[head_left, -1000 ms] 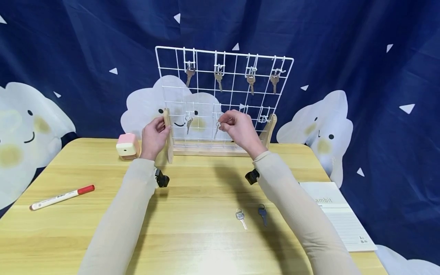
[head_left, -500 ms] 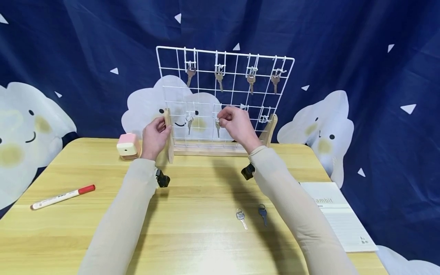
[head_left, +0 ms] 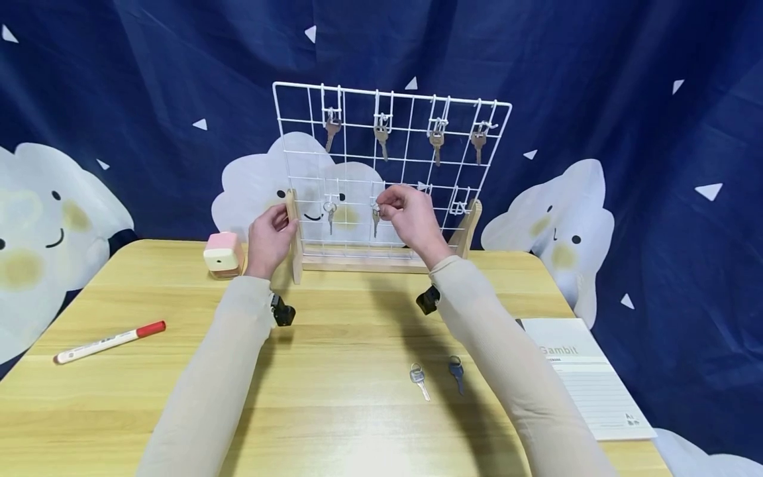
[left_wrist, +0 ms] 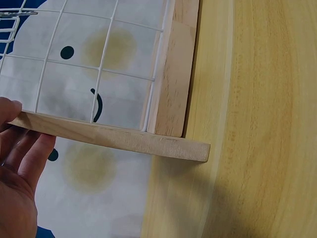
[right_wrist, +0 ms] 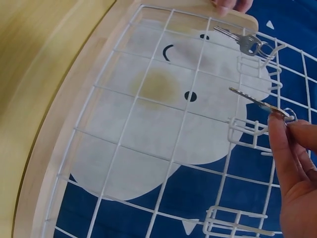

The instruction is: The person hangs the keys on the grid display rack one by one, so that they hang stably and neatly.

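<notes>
My right hand (head_left: 411, 215) pinches a small key (head_left: 375, 222) by its ring, between thumb and fingers. In the right wrist view this key (right_wrist: 257, 102) lies beside a white wire hook (right_wrist: 242, 133); whether the ring is on the hook I cannot tell. My left hand (head_left: 268, 242) grips the wooden side post (head_left: 296, 245) of the white wire grid rack (head_left: 411, 96), thumb on one face and fingers on the other. Another key (head_left: 330, 218) hangs on a lower hook to the left. Several brass-coloured keys, one being this key (head_left: 437, 138), hang along the upper row.
A silver key (head_left: 420, 381) and a dark key (head_left: 457, 375) lie on the wooden table (head_left: 334, 424). A notepad (head_left: 596, 384) is at the right. At the left are a red-capped marker (head_left: 110, 342) and a pink and cream box-shaped thing (head_left: 224, 255). A curtain hangs behind.
My right hand has moved slightly left and up with the key, which has swung from slanting to nearly upright. The left hand stays on the post.
</notes>
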A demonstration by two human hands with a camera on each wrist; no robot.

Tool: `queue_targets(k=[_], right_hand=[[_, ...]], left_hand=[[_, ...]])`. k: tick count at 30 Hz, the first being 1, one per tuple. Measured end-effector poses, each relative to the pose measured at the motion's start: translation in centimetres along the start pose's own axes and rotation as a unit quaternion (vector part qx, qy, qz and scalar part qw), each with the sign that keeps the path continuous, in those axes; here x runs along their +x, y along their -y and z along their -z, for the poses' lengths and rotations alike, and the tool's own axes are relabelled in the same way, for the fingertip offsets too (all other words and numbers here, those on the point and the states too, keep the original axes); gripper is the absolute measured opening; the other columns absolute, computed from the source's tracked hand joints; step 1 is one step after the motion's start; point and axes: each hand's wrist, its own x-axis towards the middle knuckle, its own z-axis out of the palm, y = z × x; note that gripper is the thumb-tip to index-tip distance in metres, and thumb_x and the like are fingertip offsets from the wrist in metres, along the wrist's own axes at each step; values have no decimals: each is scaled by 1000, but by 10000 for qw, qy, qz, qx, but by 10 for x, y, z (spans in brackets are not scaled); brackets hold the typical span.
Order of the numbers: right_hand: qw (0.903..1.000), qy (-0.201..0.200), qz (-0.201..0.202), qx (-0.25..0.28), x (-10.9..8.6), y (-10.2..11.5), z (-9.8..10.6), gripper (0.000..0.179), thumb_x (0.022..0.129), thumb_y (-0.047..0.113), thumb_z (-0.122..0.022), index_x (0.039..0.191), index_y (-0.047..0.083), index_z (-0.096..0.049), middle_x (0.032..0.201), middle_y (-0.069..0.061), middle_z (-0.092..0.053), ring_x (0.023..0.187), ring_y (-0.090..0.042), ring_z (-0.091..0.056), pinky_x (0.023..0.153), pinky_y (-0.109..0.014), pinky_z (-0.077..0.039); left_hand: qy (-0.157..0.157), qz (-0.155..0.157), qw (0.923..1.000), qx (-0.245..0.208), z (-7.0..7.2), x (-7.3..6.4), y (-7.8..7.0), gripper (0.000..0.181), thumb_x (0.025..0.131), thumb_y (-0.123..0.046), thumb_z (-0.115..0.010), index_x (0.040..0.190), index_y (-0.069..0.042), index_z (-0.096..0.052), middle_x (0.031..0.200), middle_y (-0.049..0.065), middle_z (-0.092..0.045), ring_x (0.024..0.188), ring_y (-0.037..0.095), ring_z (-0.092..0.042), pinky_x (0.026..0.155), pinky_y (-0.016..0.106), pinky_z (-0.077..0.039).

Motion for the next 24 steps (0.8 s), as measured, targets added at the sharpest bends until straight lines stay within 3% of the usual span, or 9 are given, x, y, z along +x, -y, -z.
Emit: queue_targets(k=[5, 13, 19, 24], right_hand=[[10000, -65, -51, -11, 5, -5, -4, 10, 90, -8, -63, 96, -3, -69, 87, -8, -68, 77, -18, -67, 71, -24, -58], [9973, -64, -203, -700, 1, -11, -4, 11, 92, 2, -66, 102, 3, -71, 99, -6, -66, 88, -18, -66, 76, -27, -56], [9935, -136, 237, -1107, -21, -7, -1, 13, 93, 4, -64, 104, 1, -71, 98, -7, -65, 89, -18, -66, 79, -25, -57], [9916, 240, 386, -1208, -46, -8, 9, 13, 94, 7, -63, 104, 3, -70, 95, -5, -67, 84, -16, -65, 77, -27, -57]], left_hand=[[-7, -5, 10000, -56, 0, 1, 2, 43, 95, -5, -64, 136, 3, -54, 133, 21, -57, 121, 29, -57, 100, 27, -49], [3, -43, 10000, -74, 0, 3, 3, 43, 95, -6, -64, 136, 3, -54, 132, 21, -57, 120, 28, -58, 100, 27, -49], [120, -35, 9999, -42, 3, 2, 4, 44, 96, -6, -63, 137, 3, -52, 134, 22, -56, 122, 29, -56, 102, 28, -48], [110, -75, 9999, -37, 1, 1, 5, 43, 96, -7, -63, 136, 3, -53, 134, 22, -56, 123, 29, -56, 102, 29, -48]])
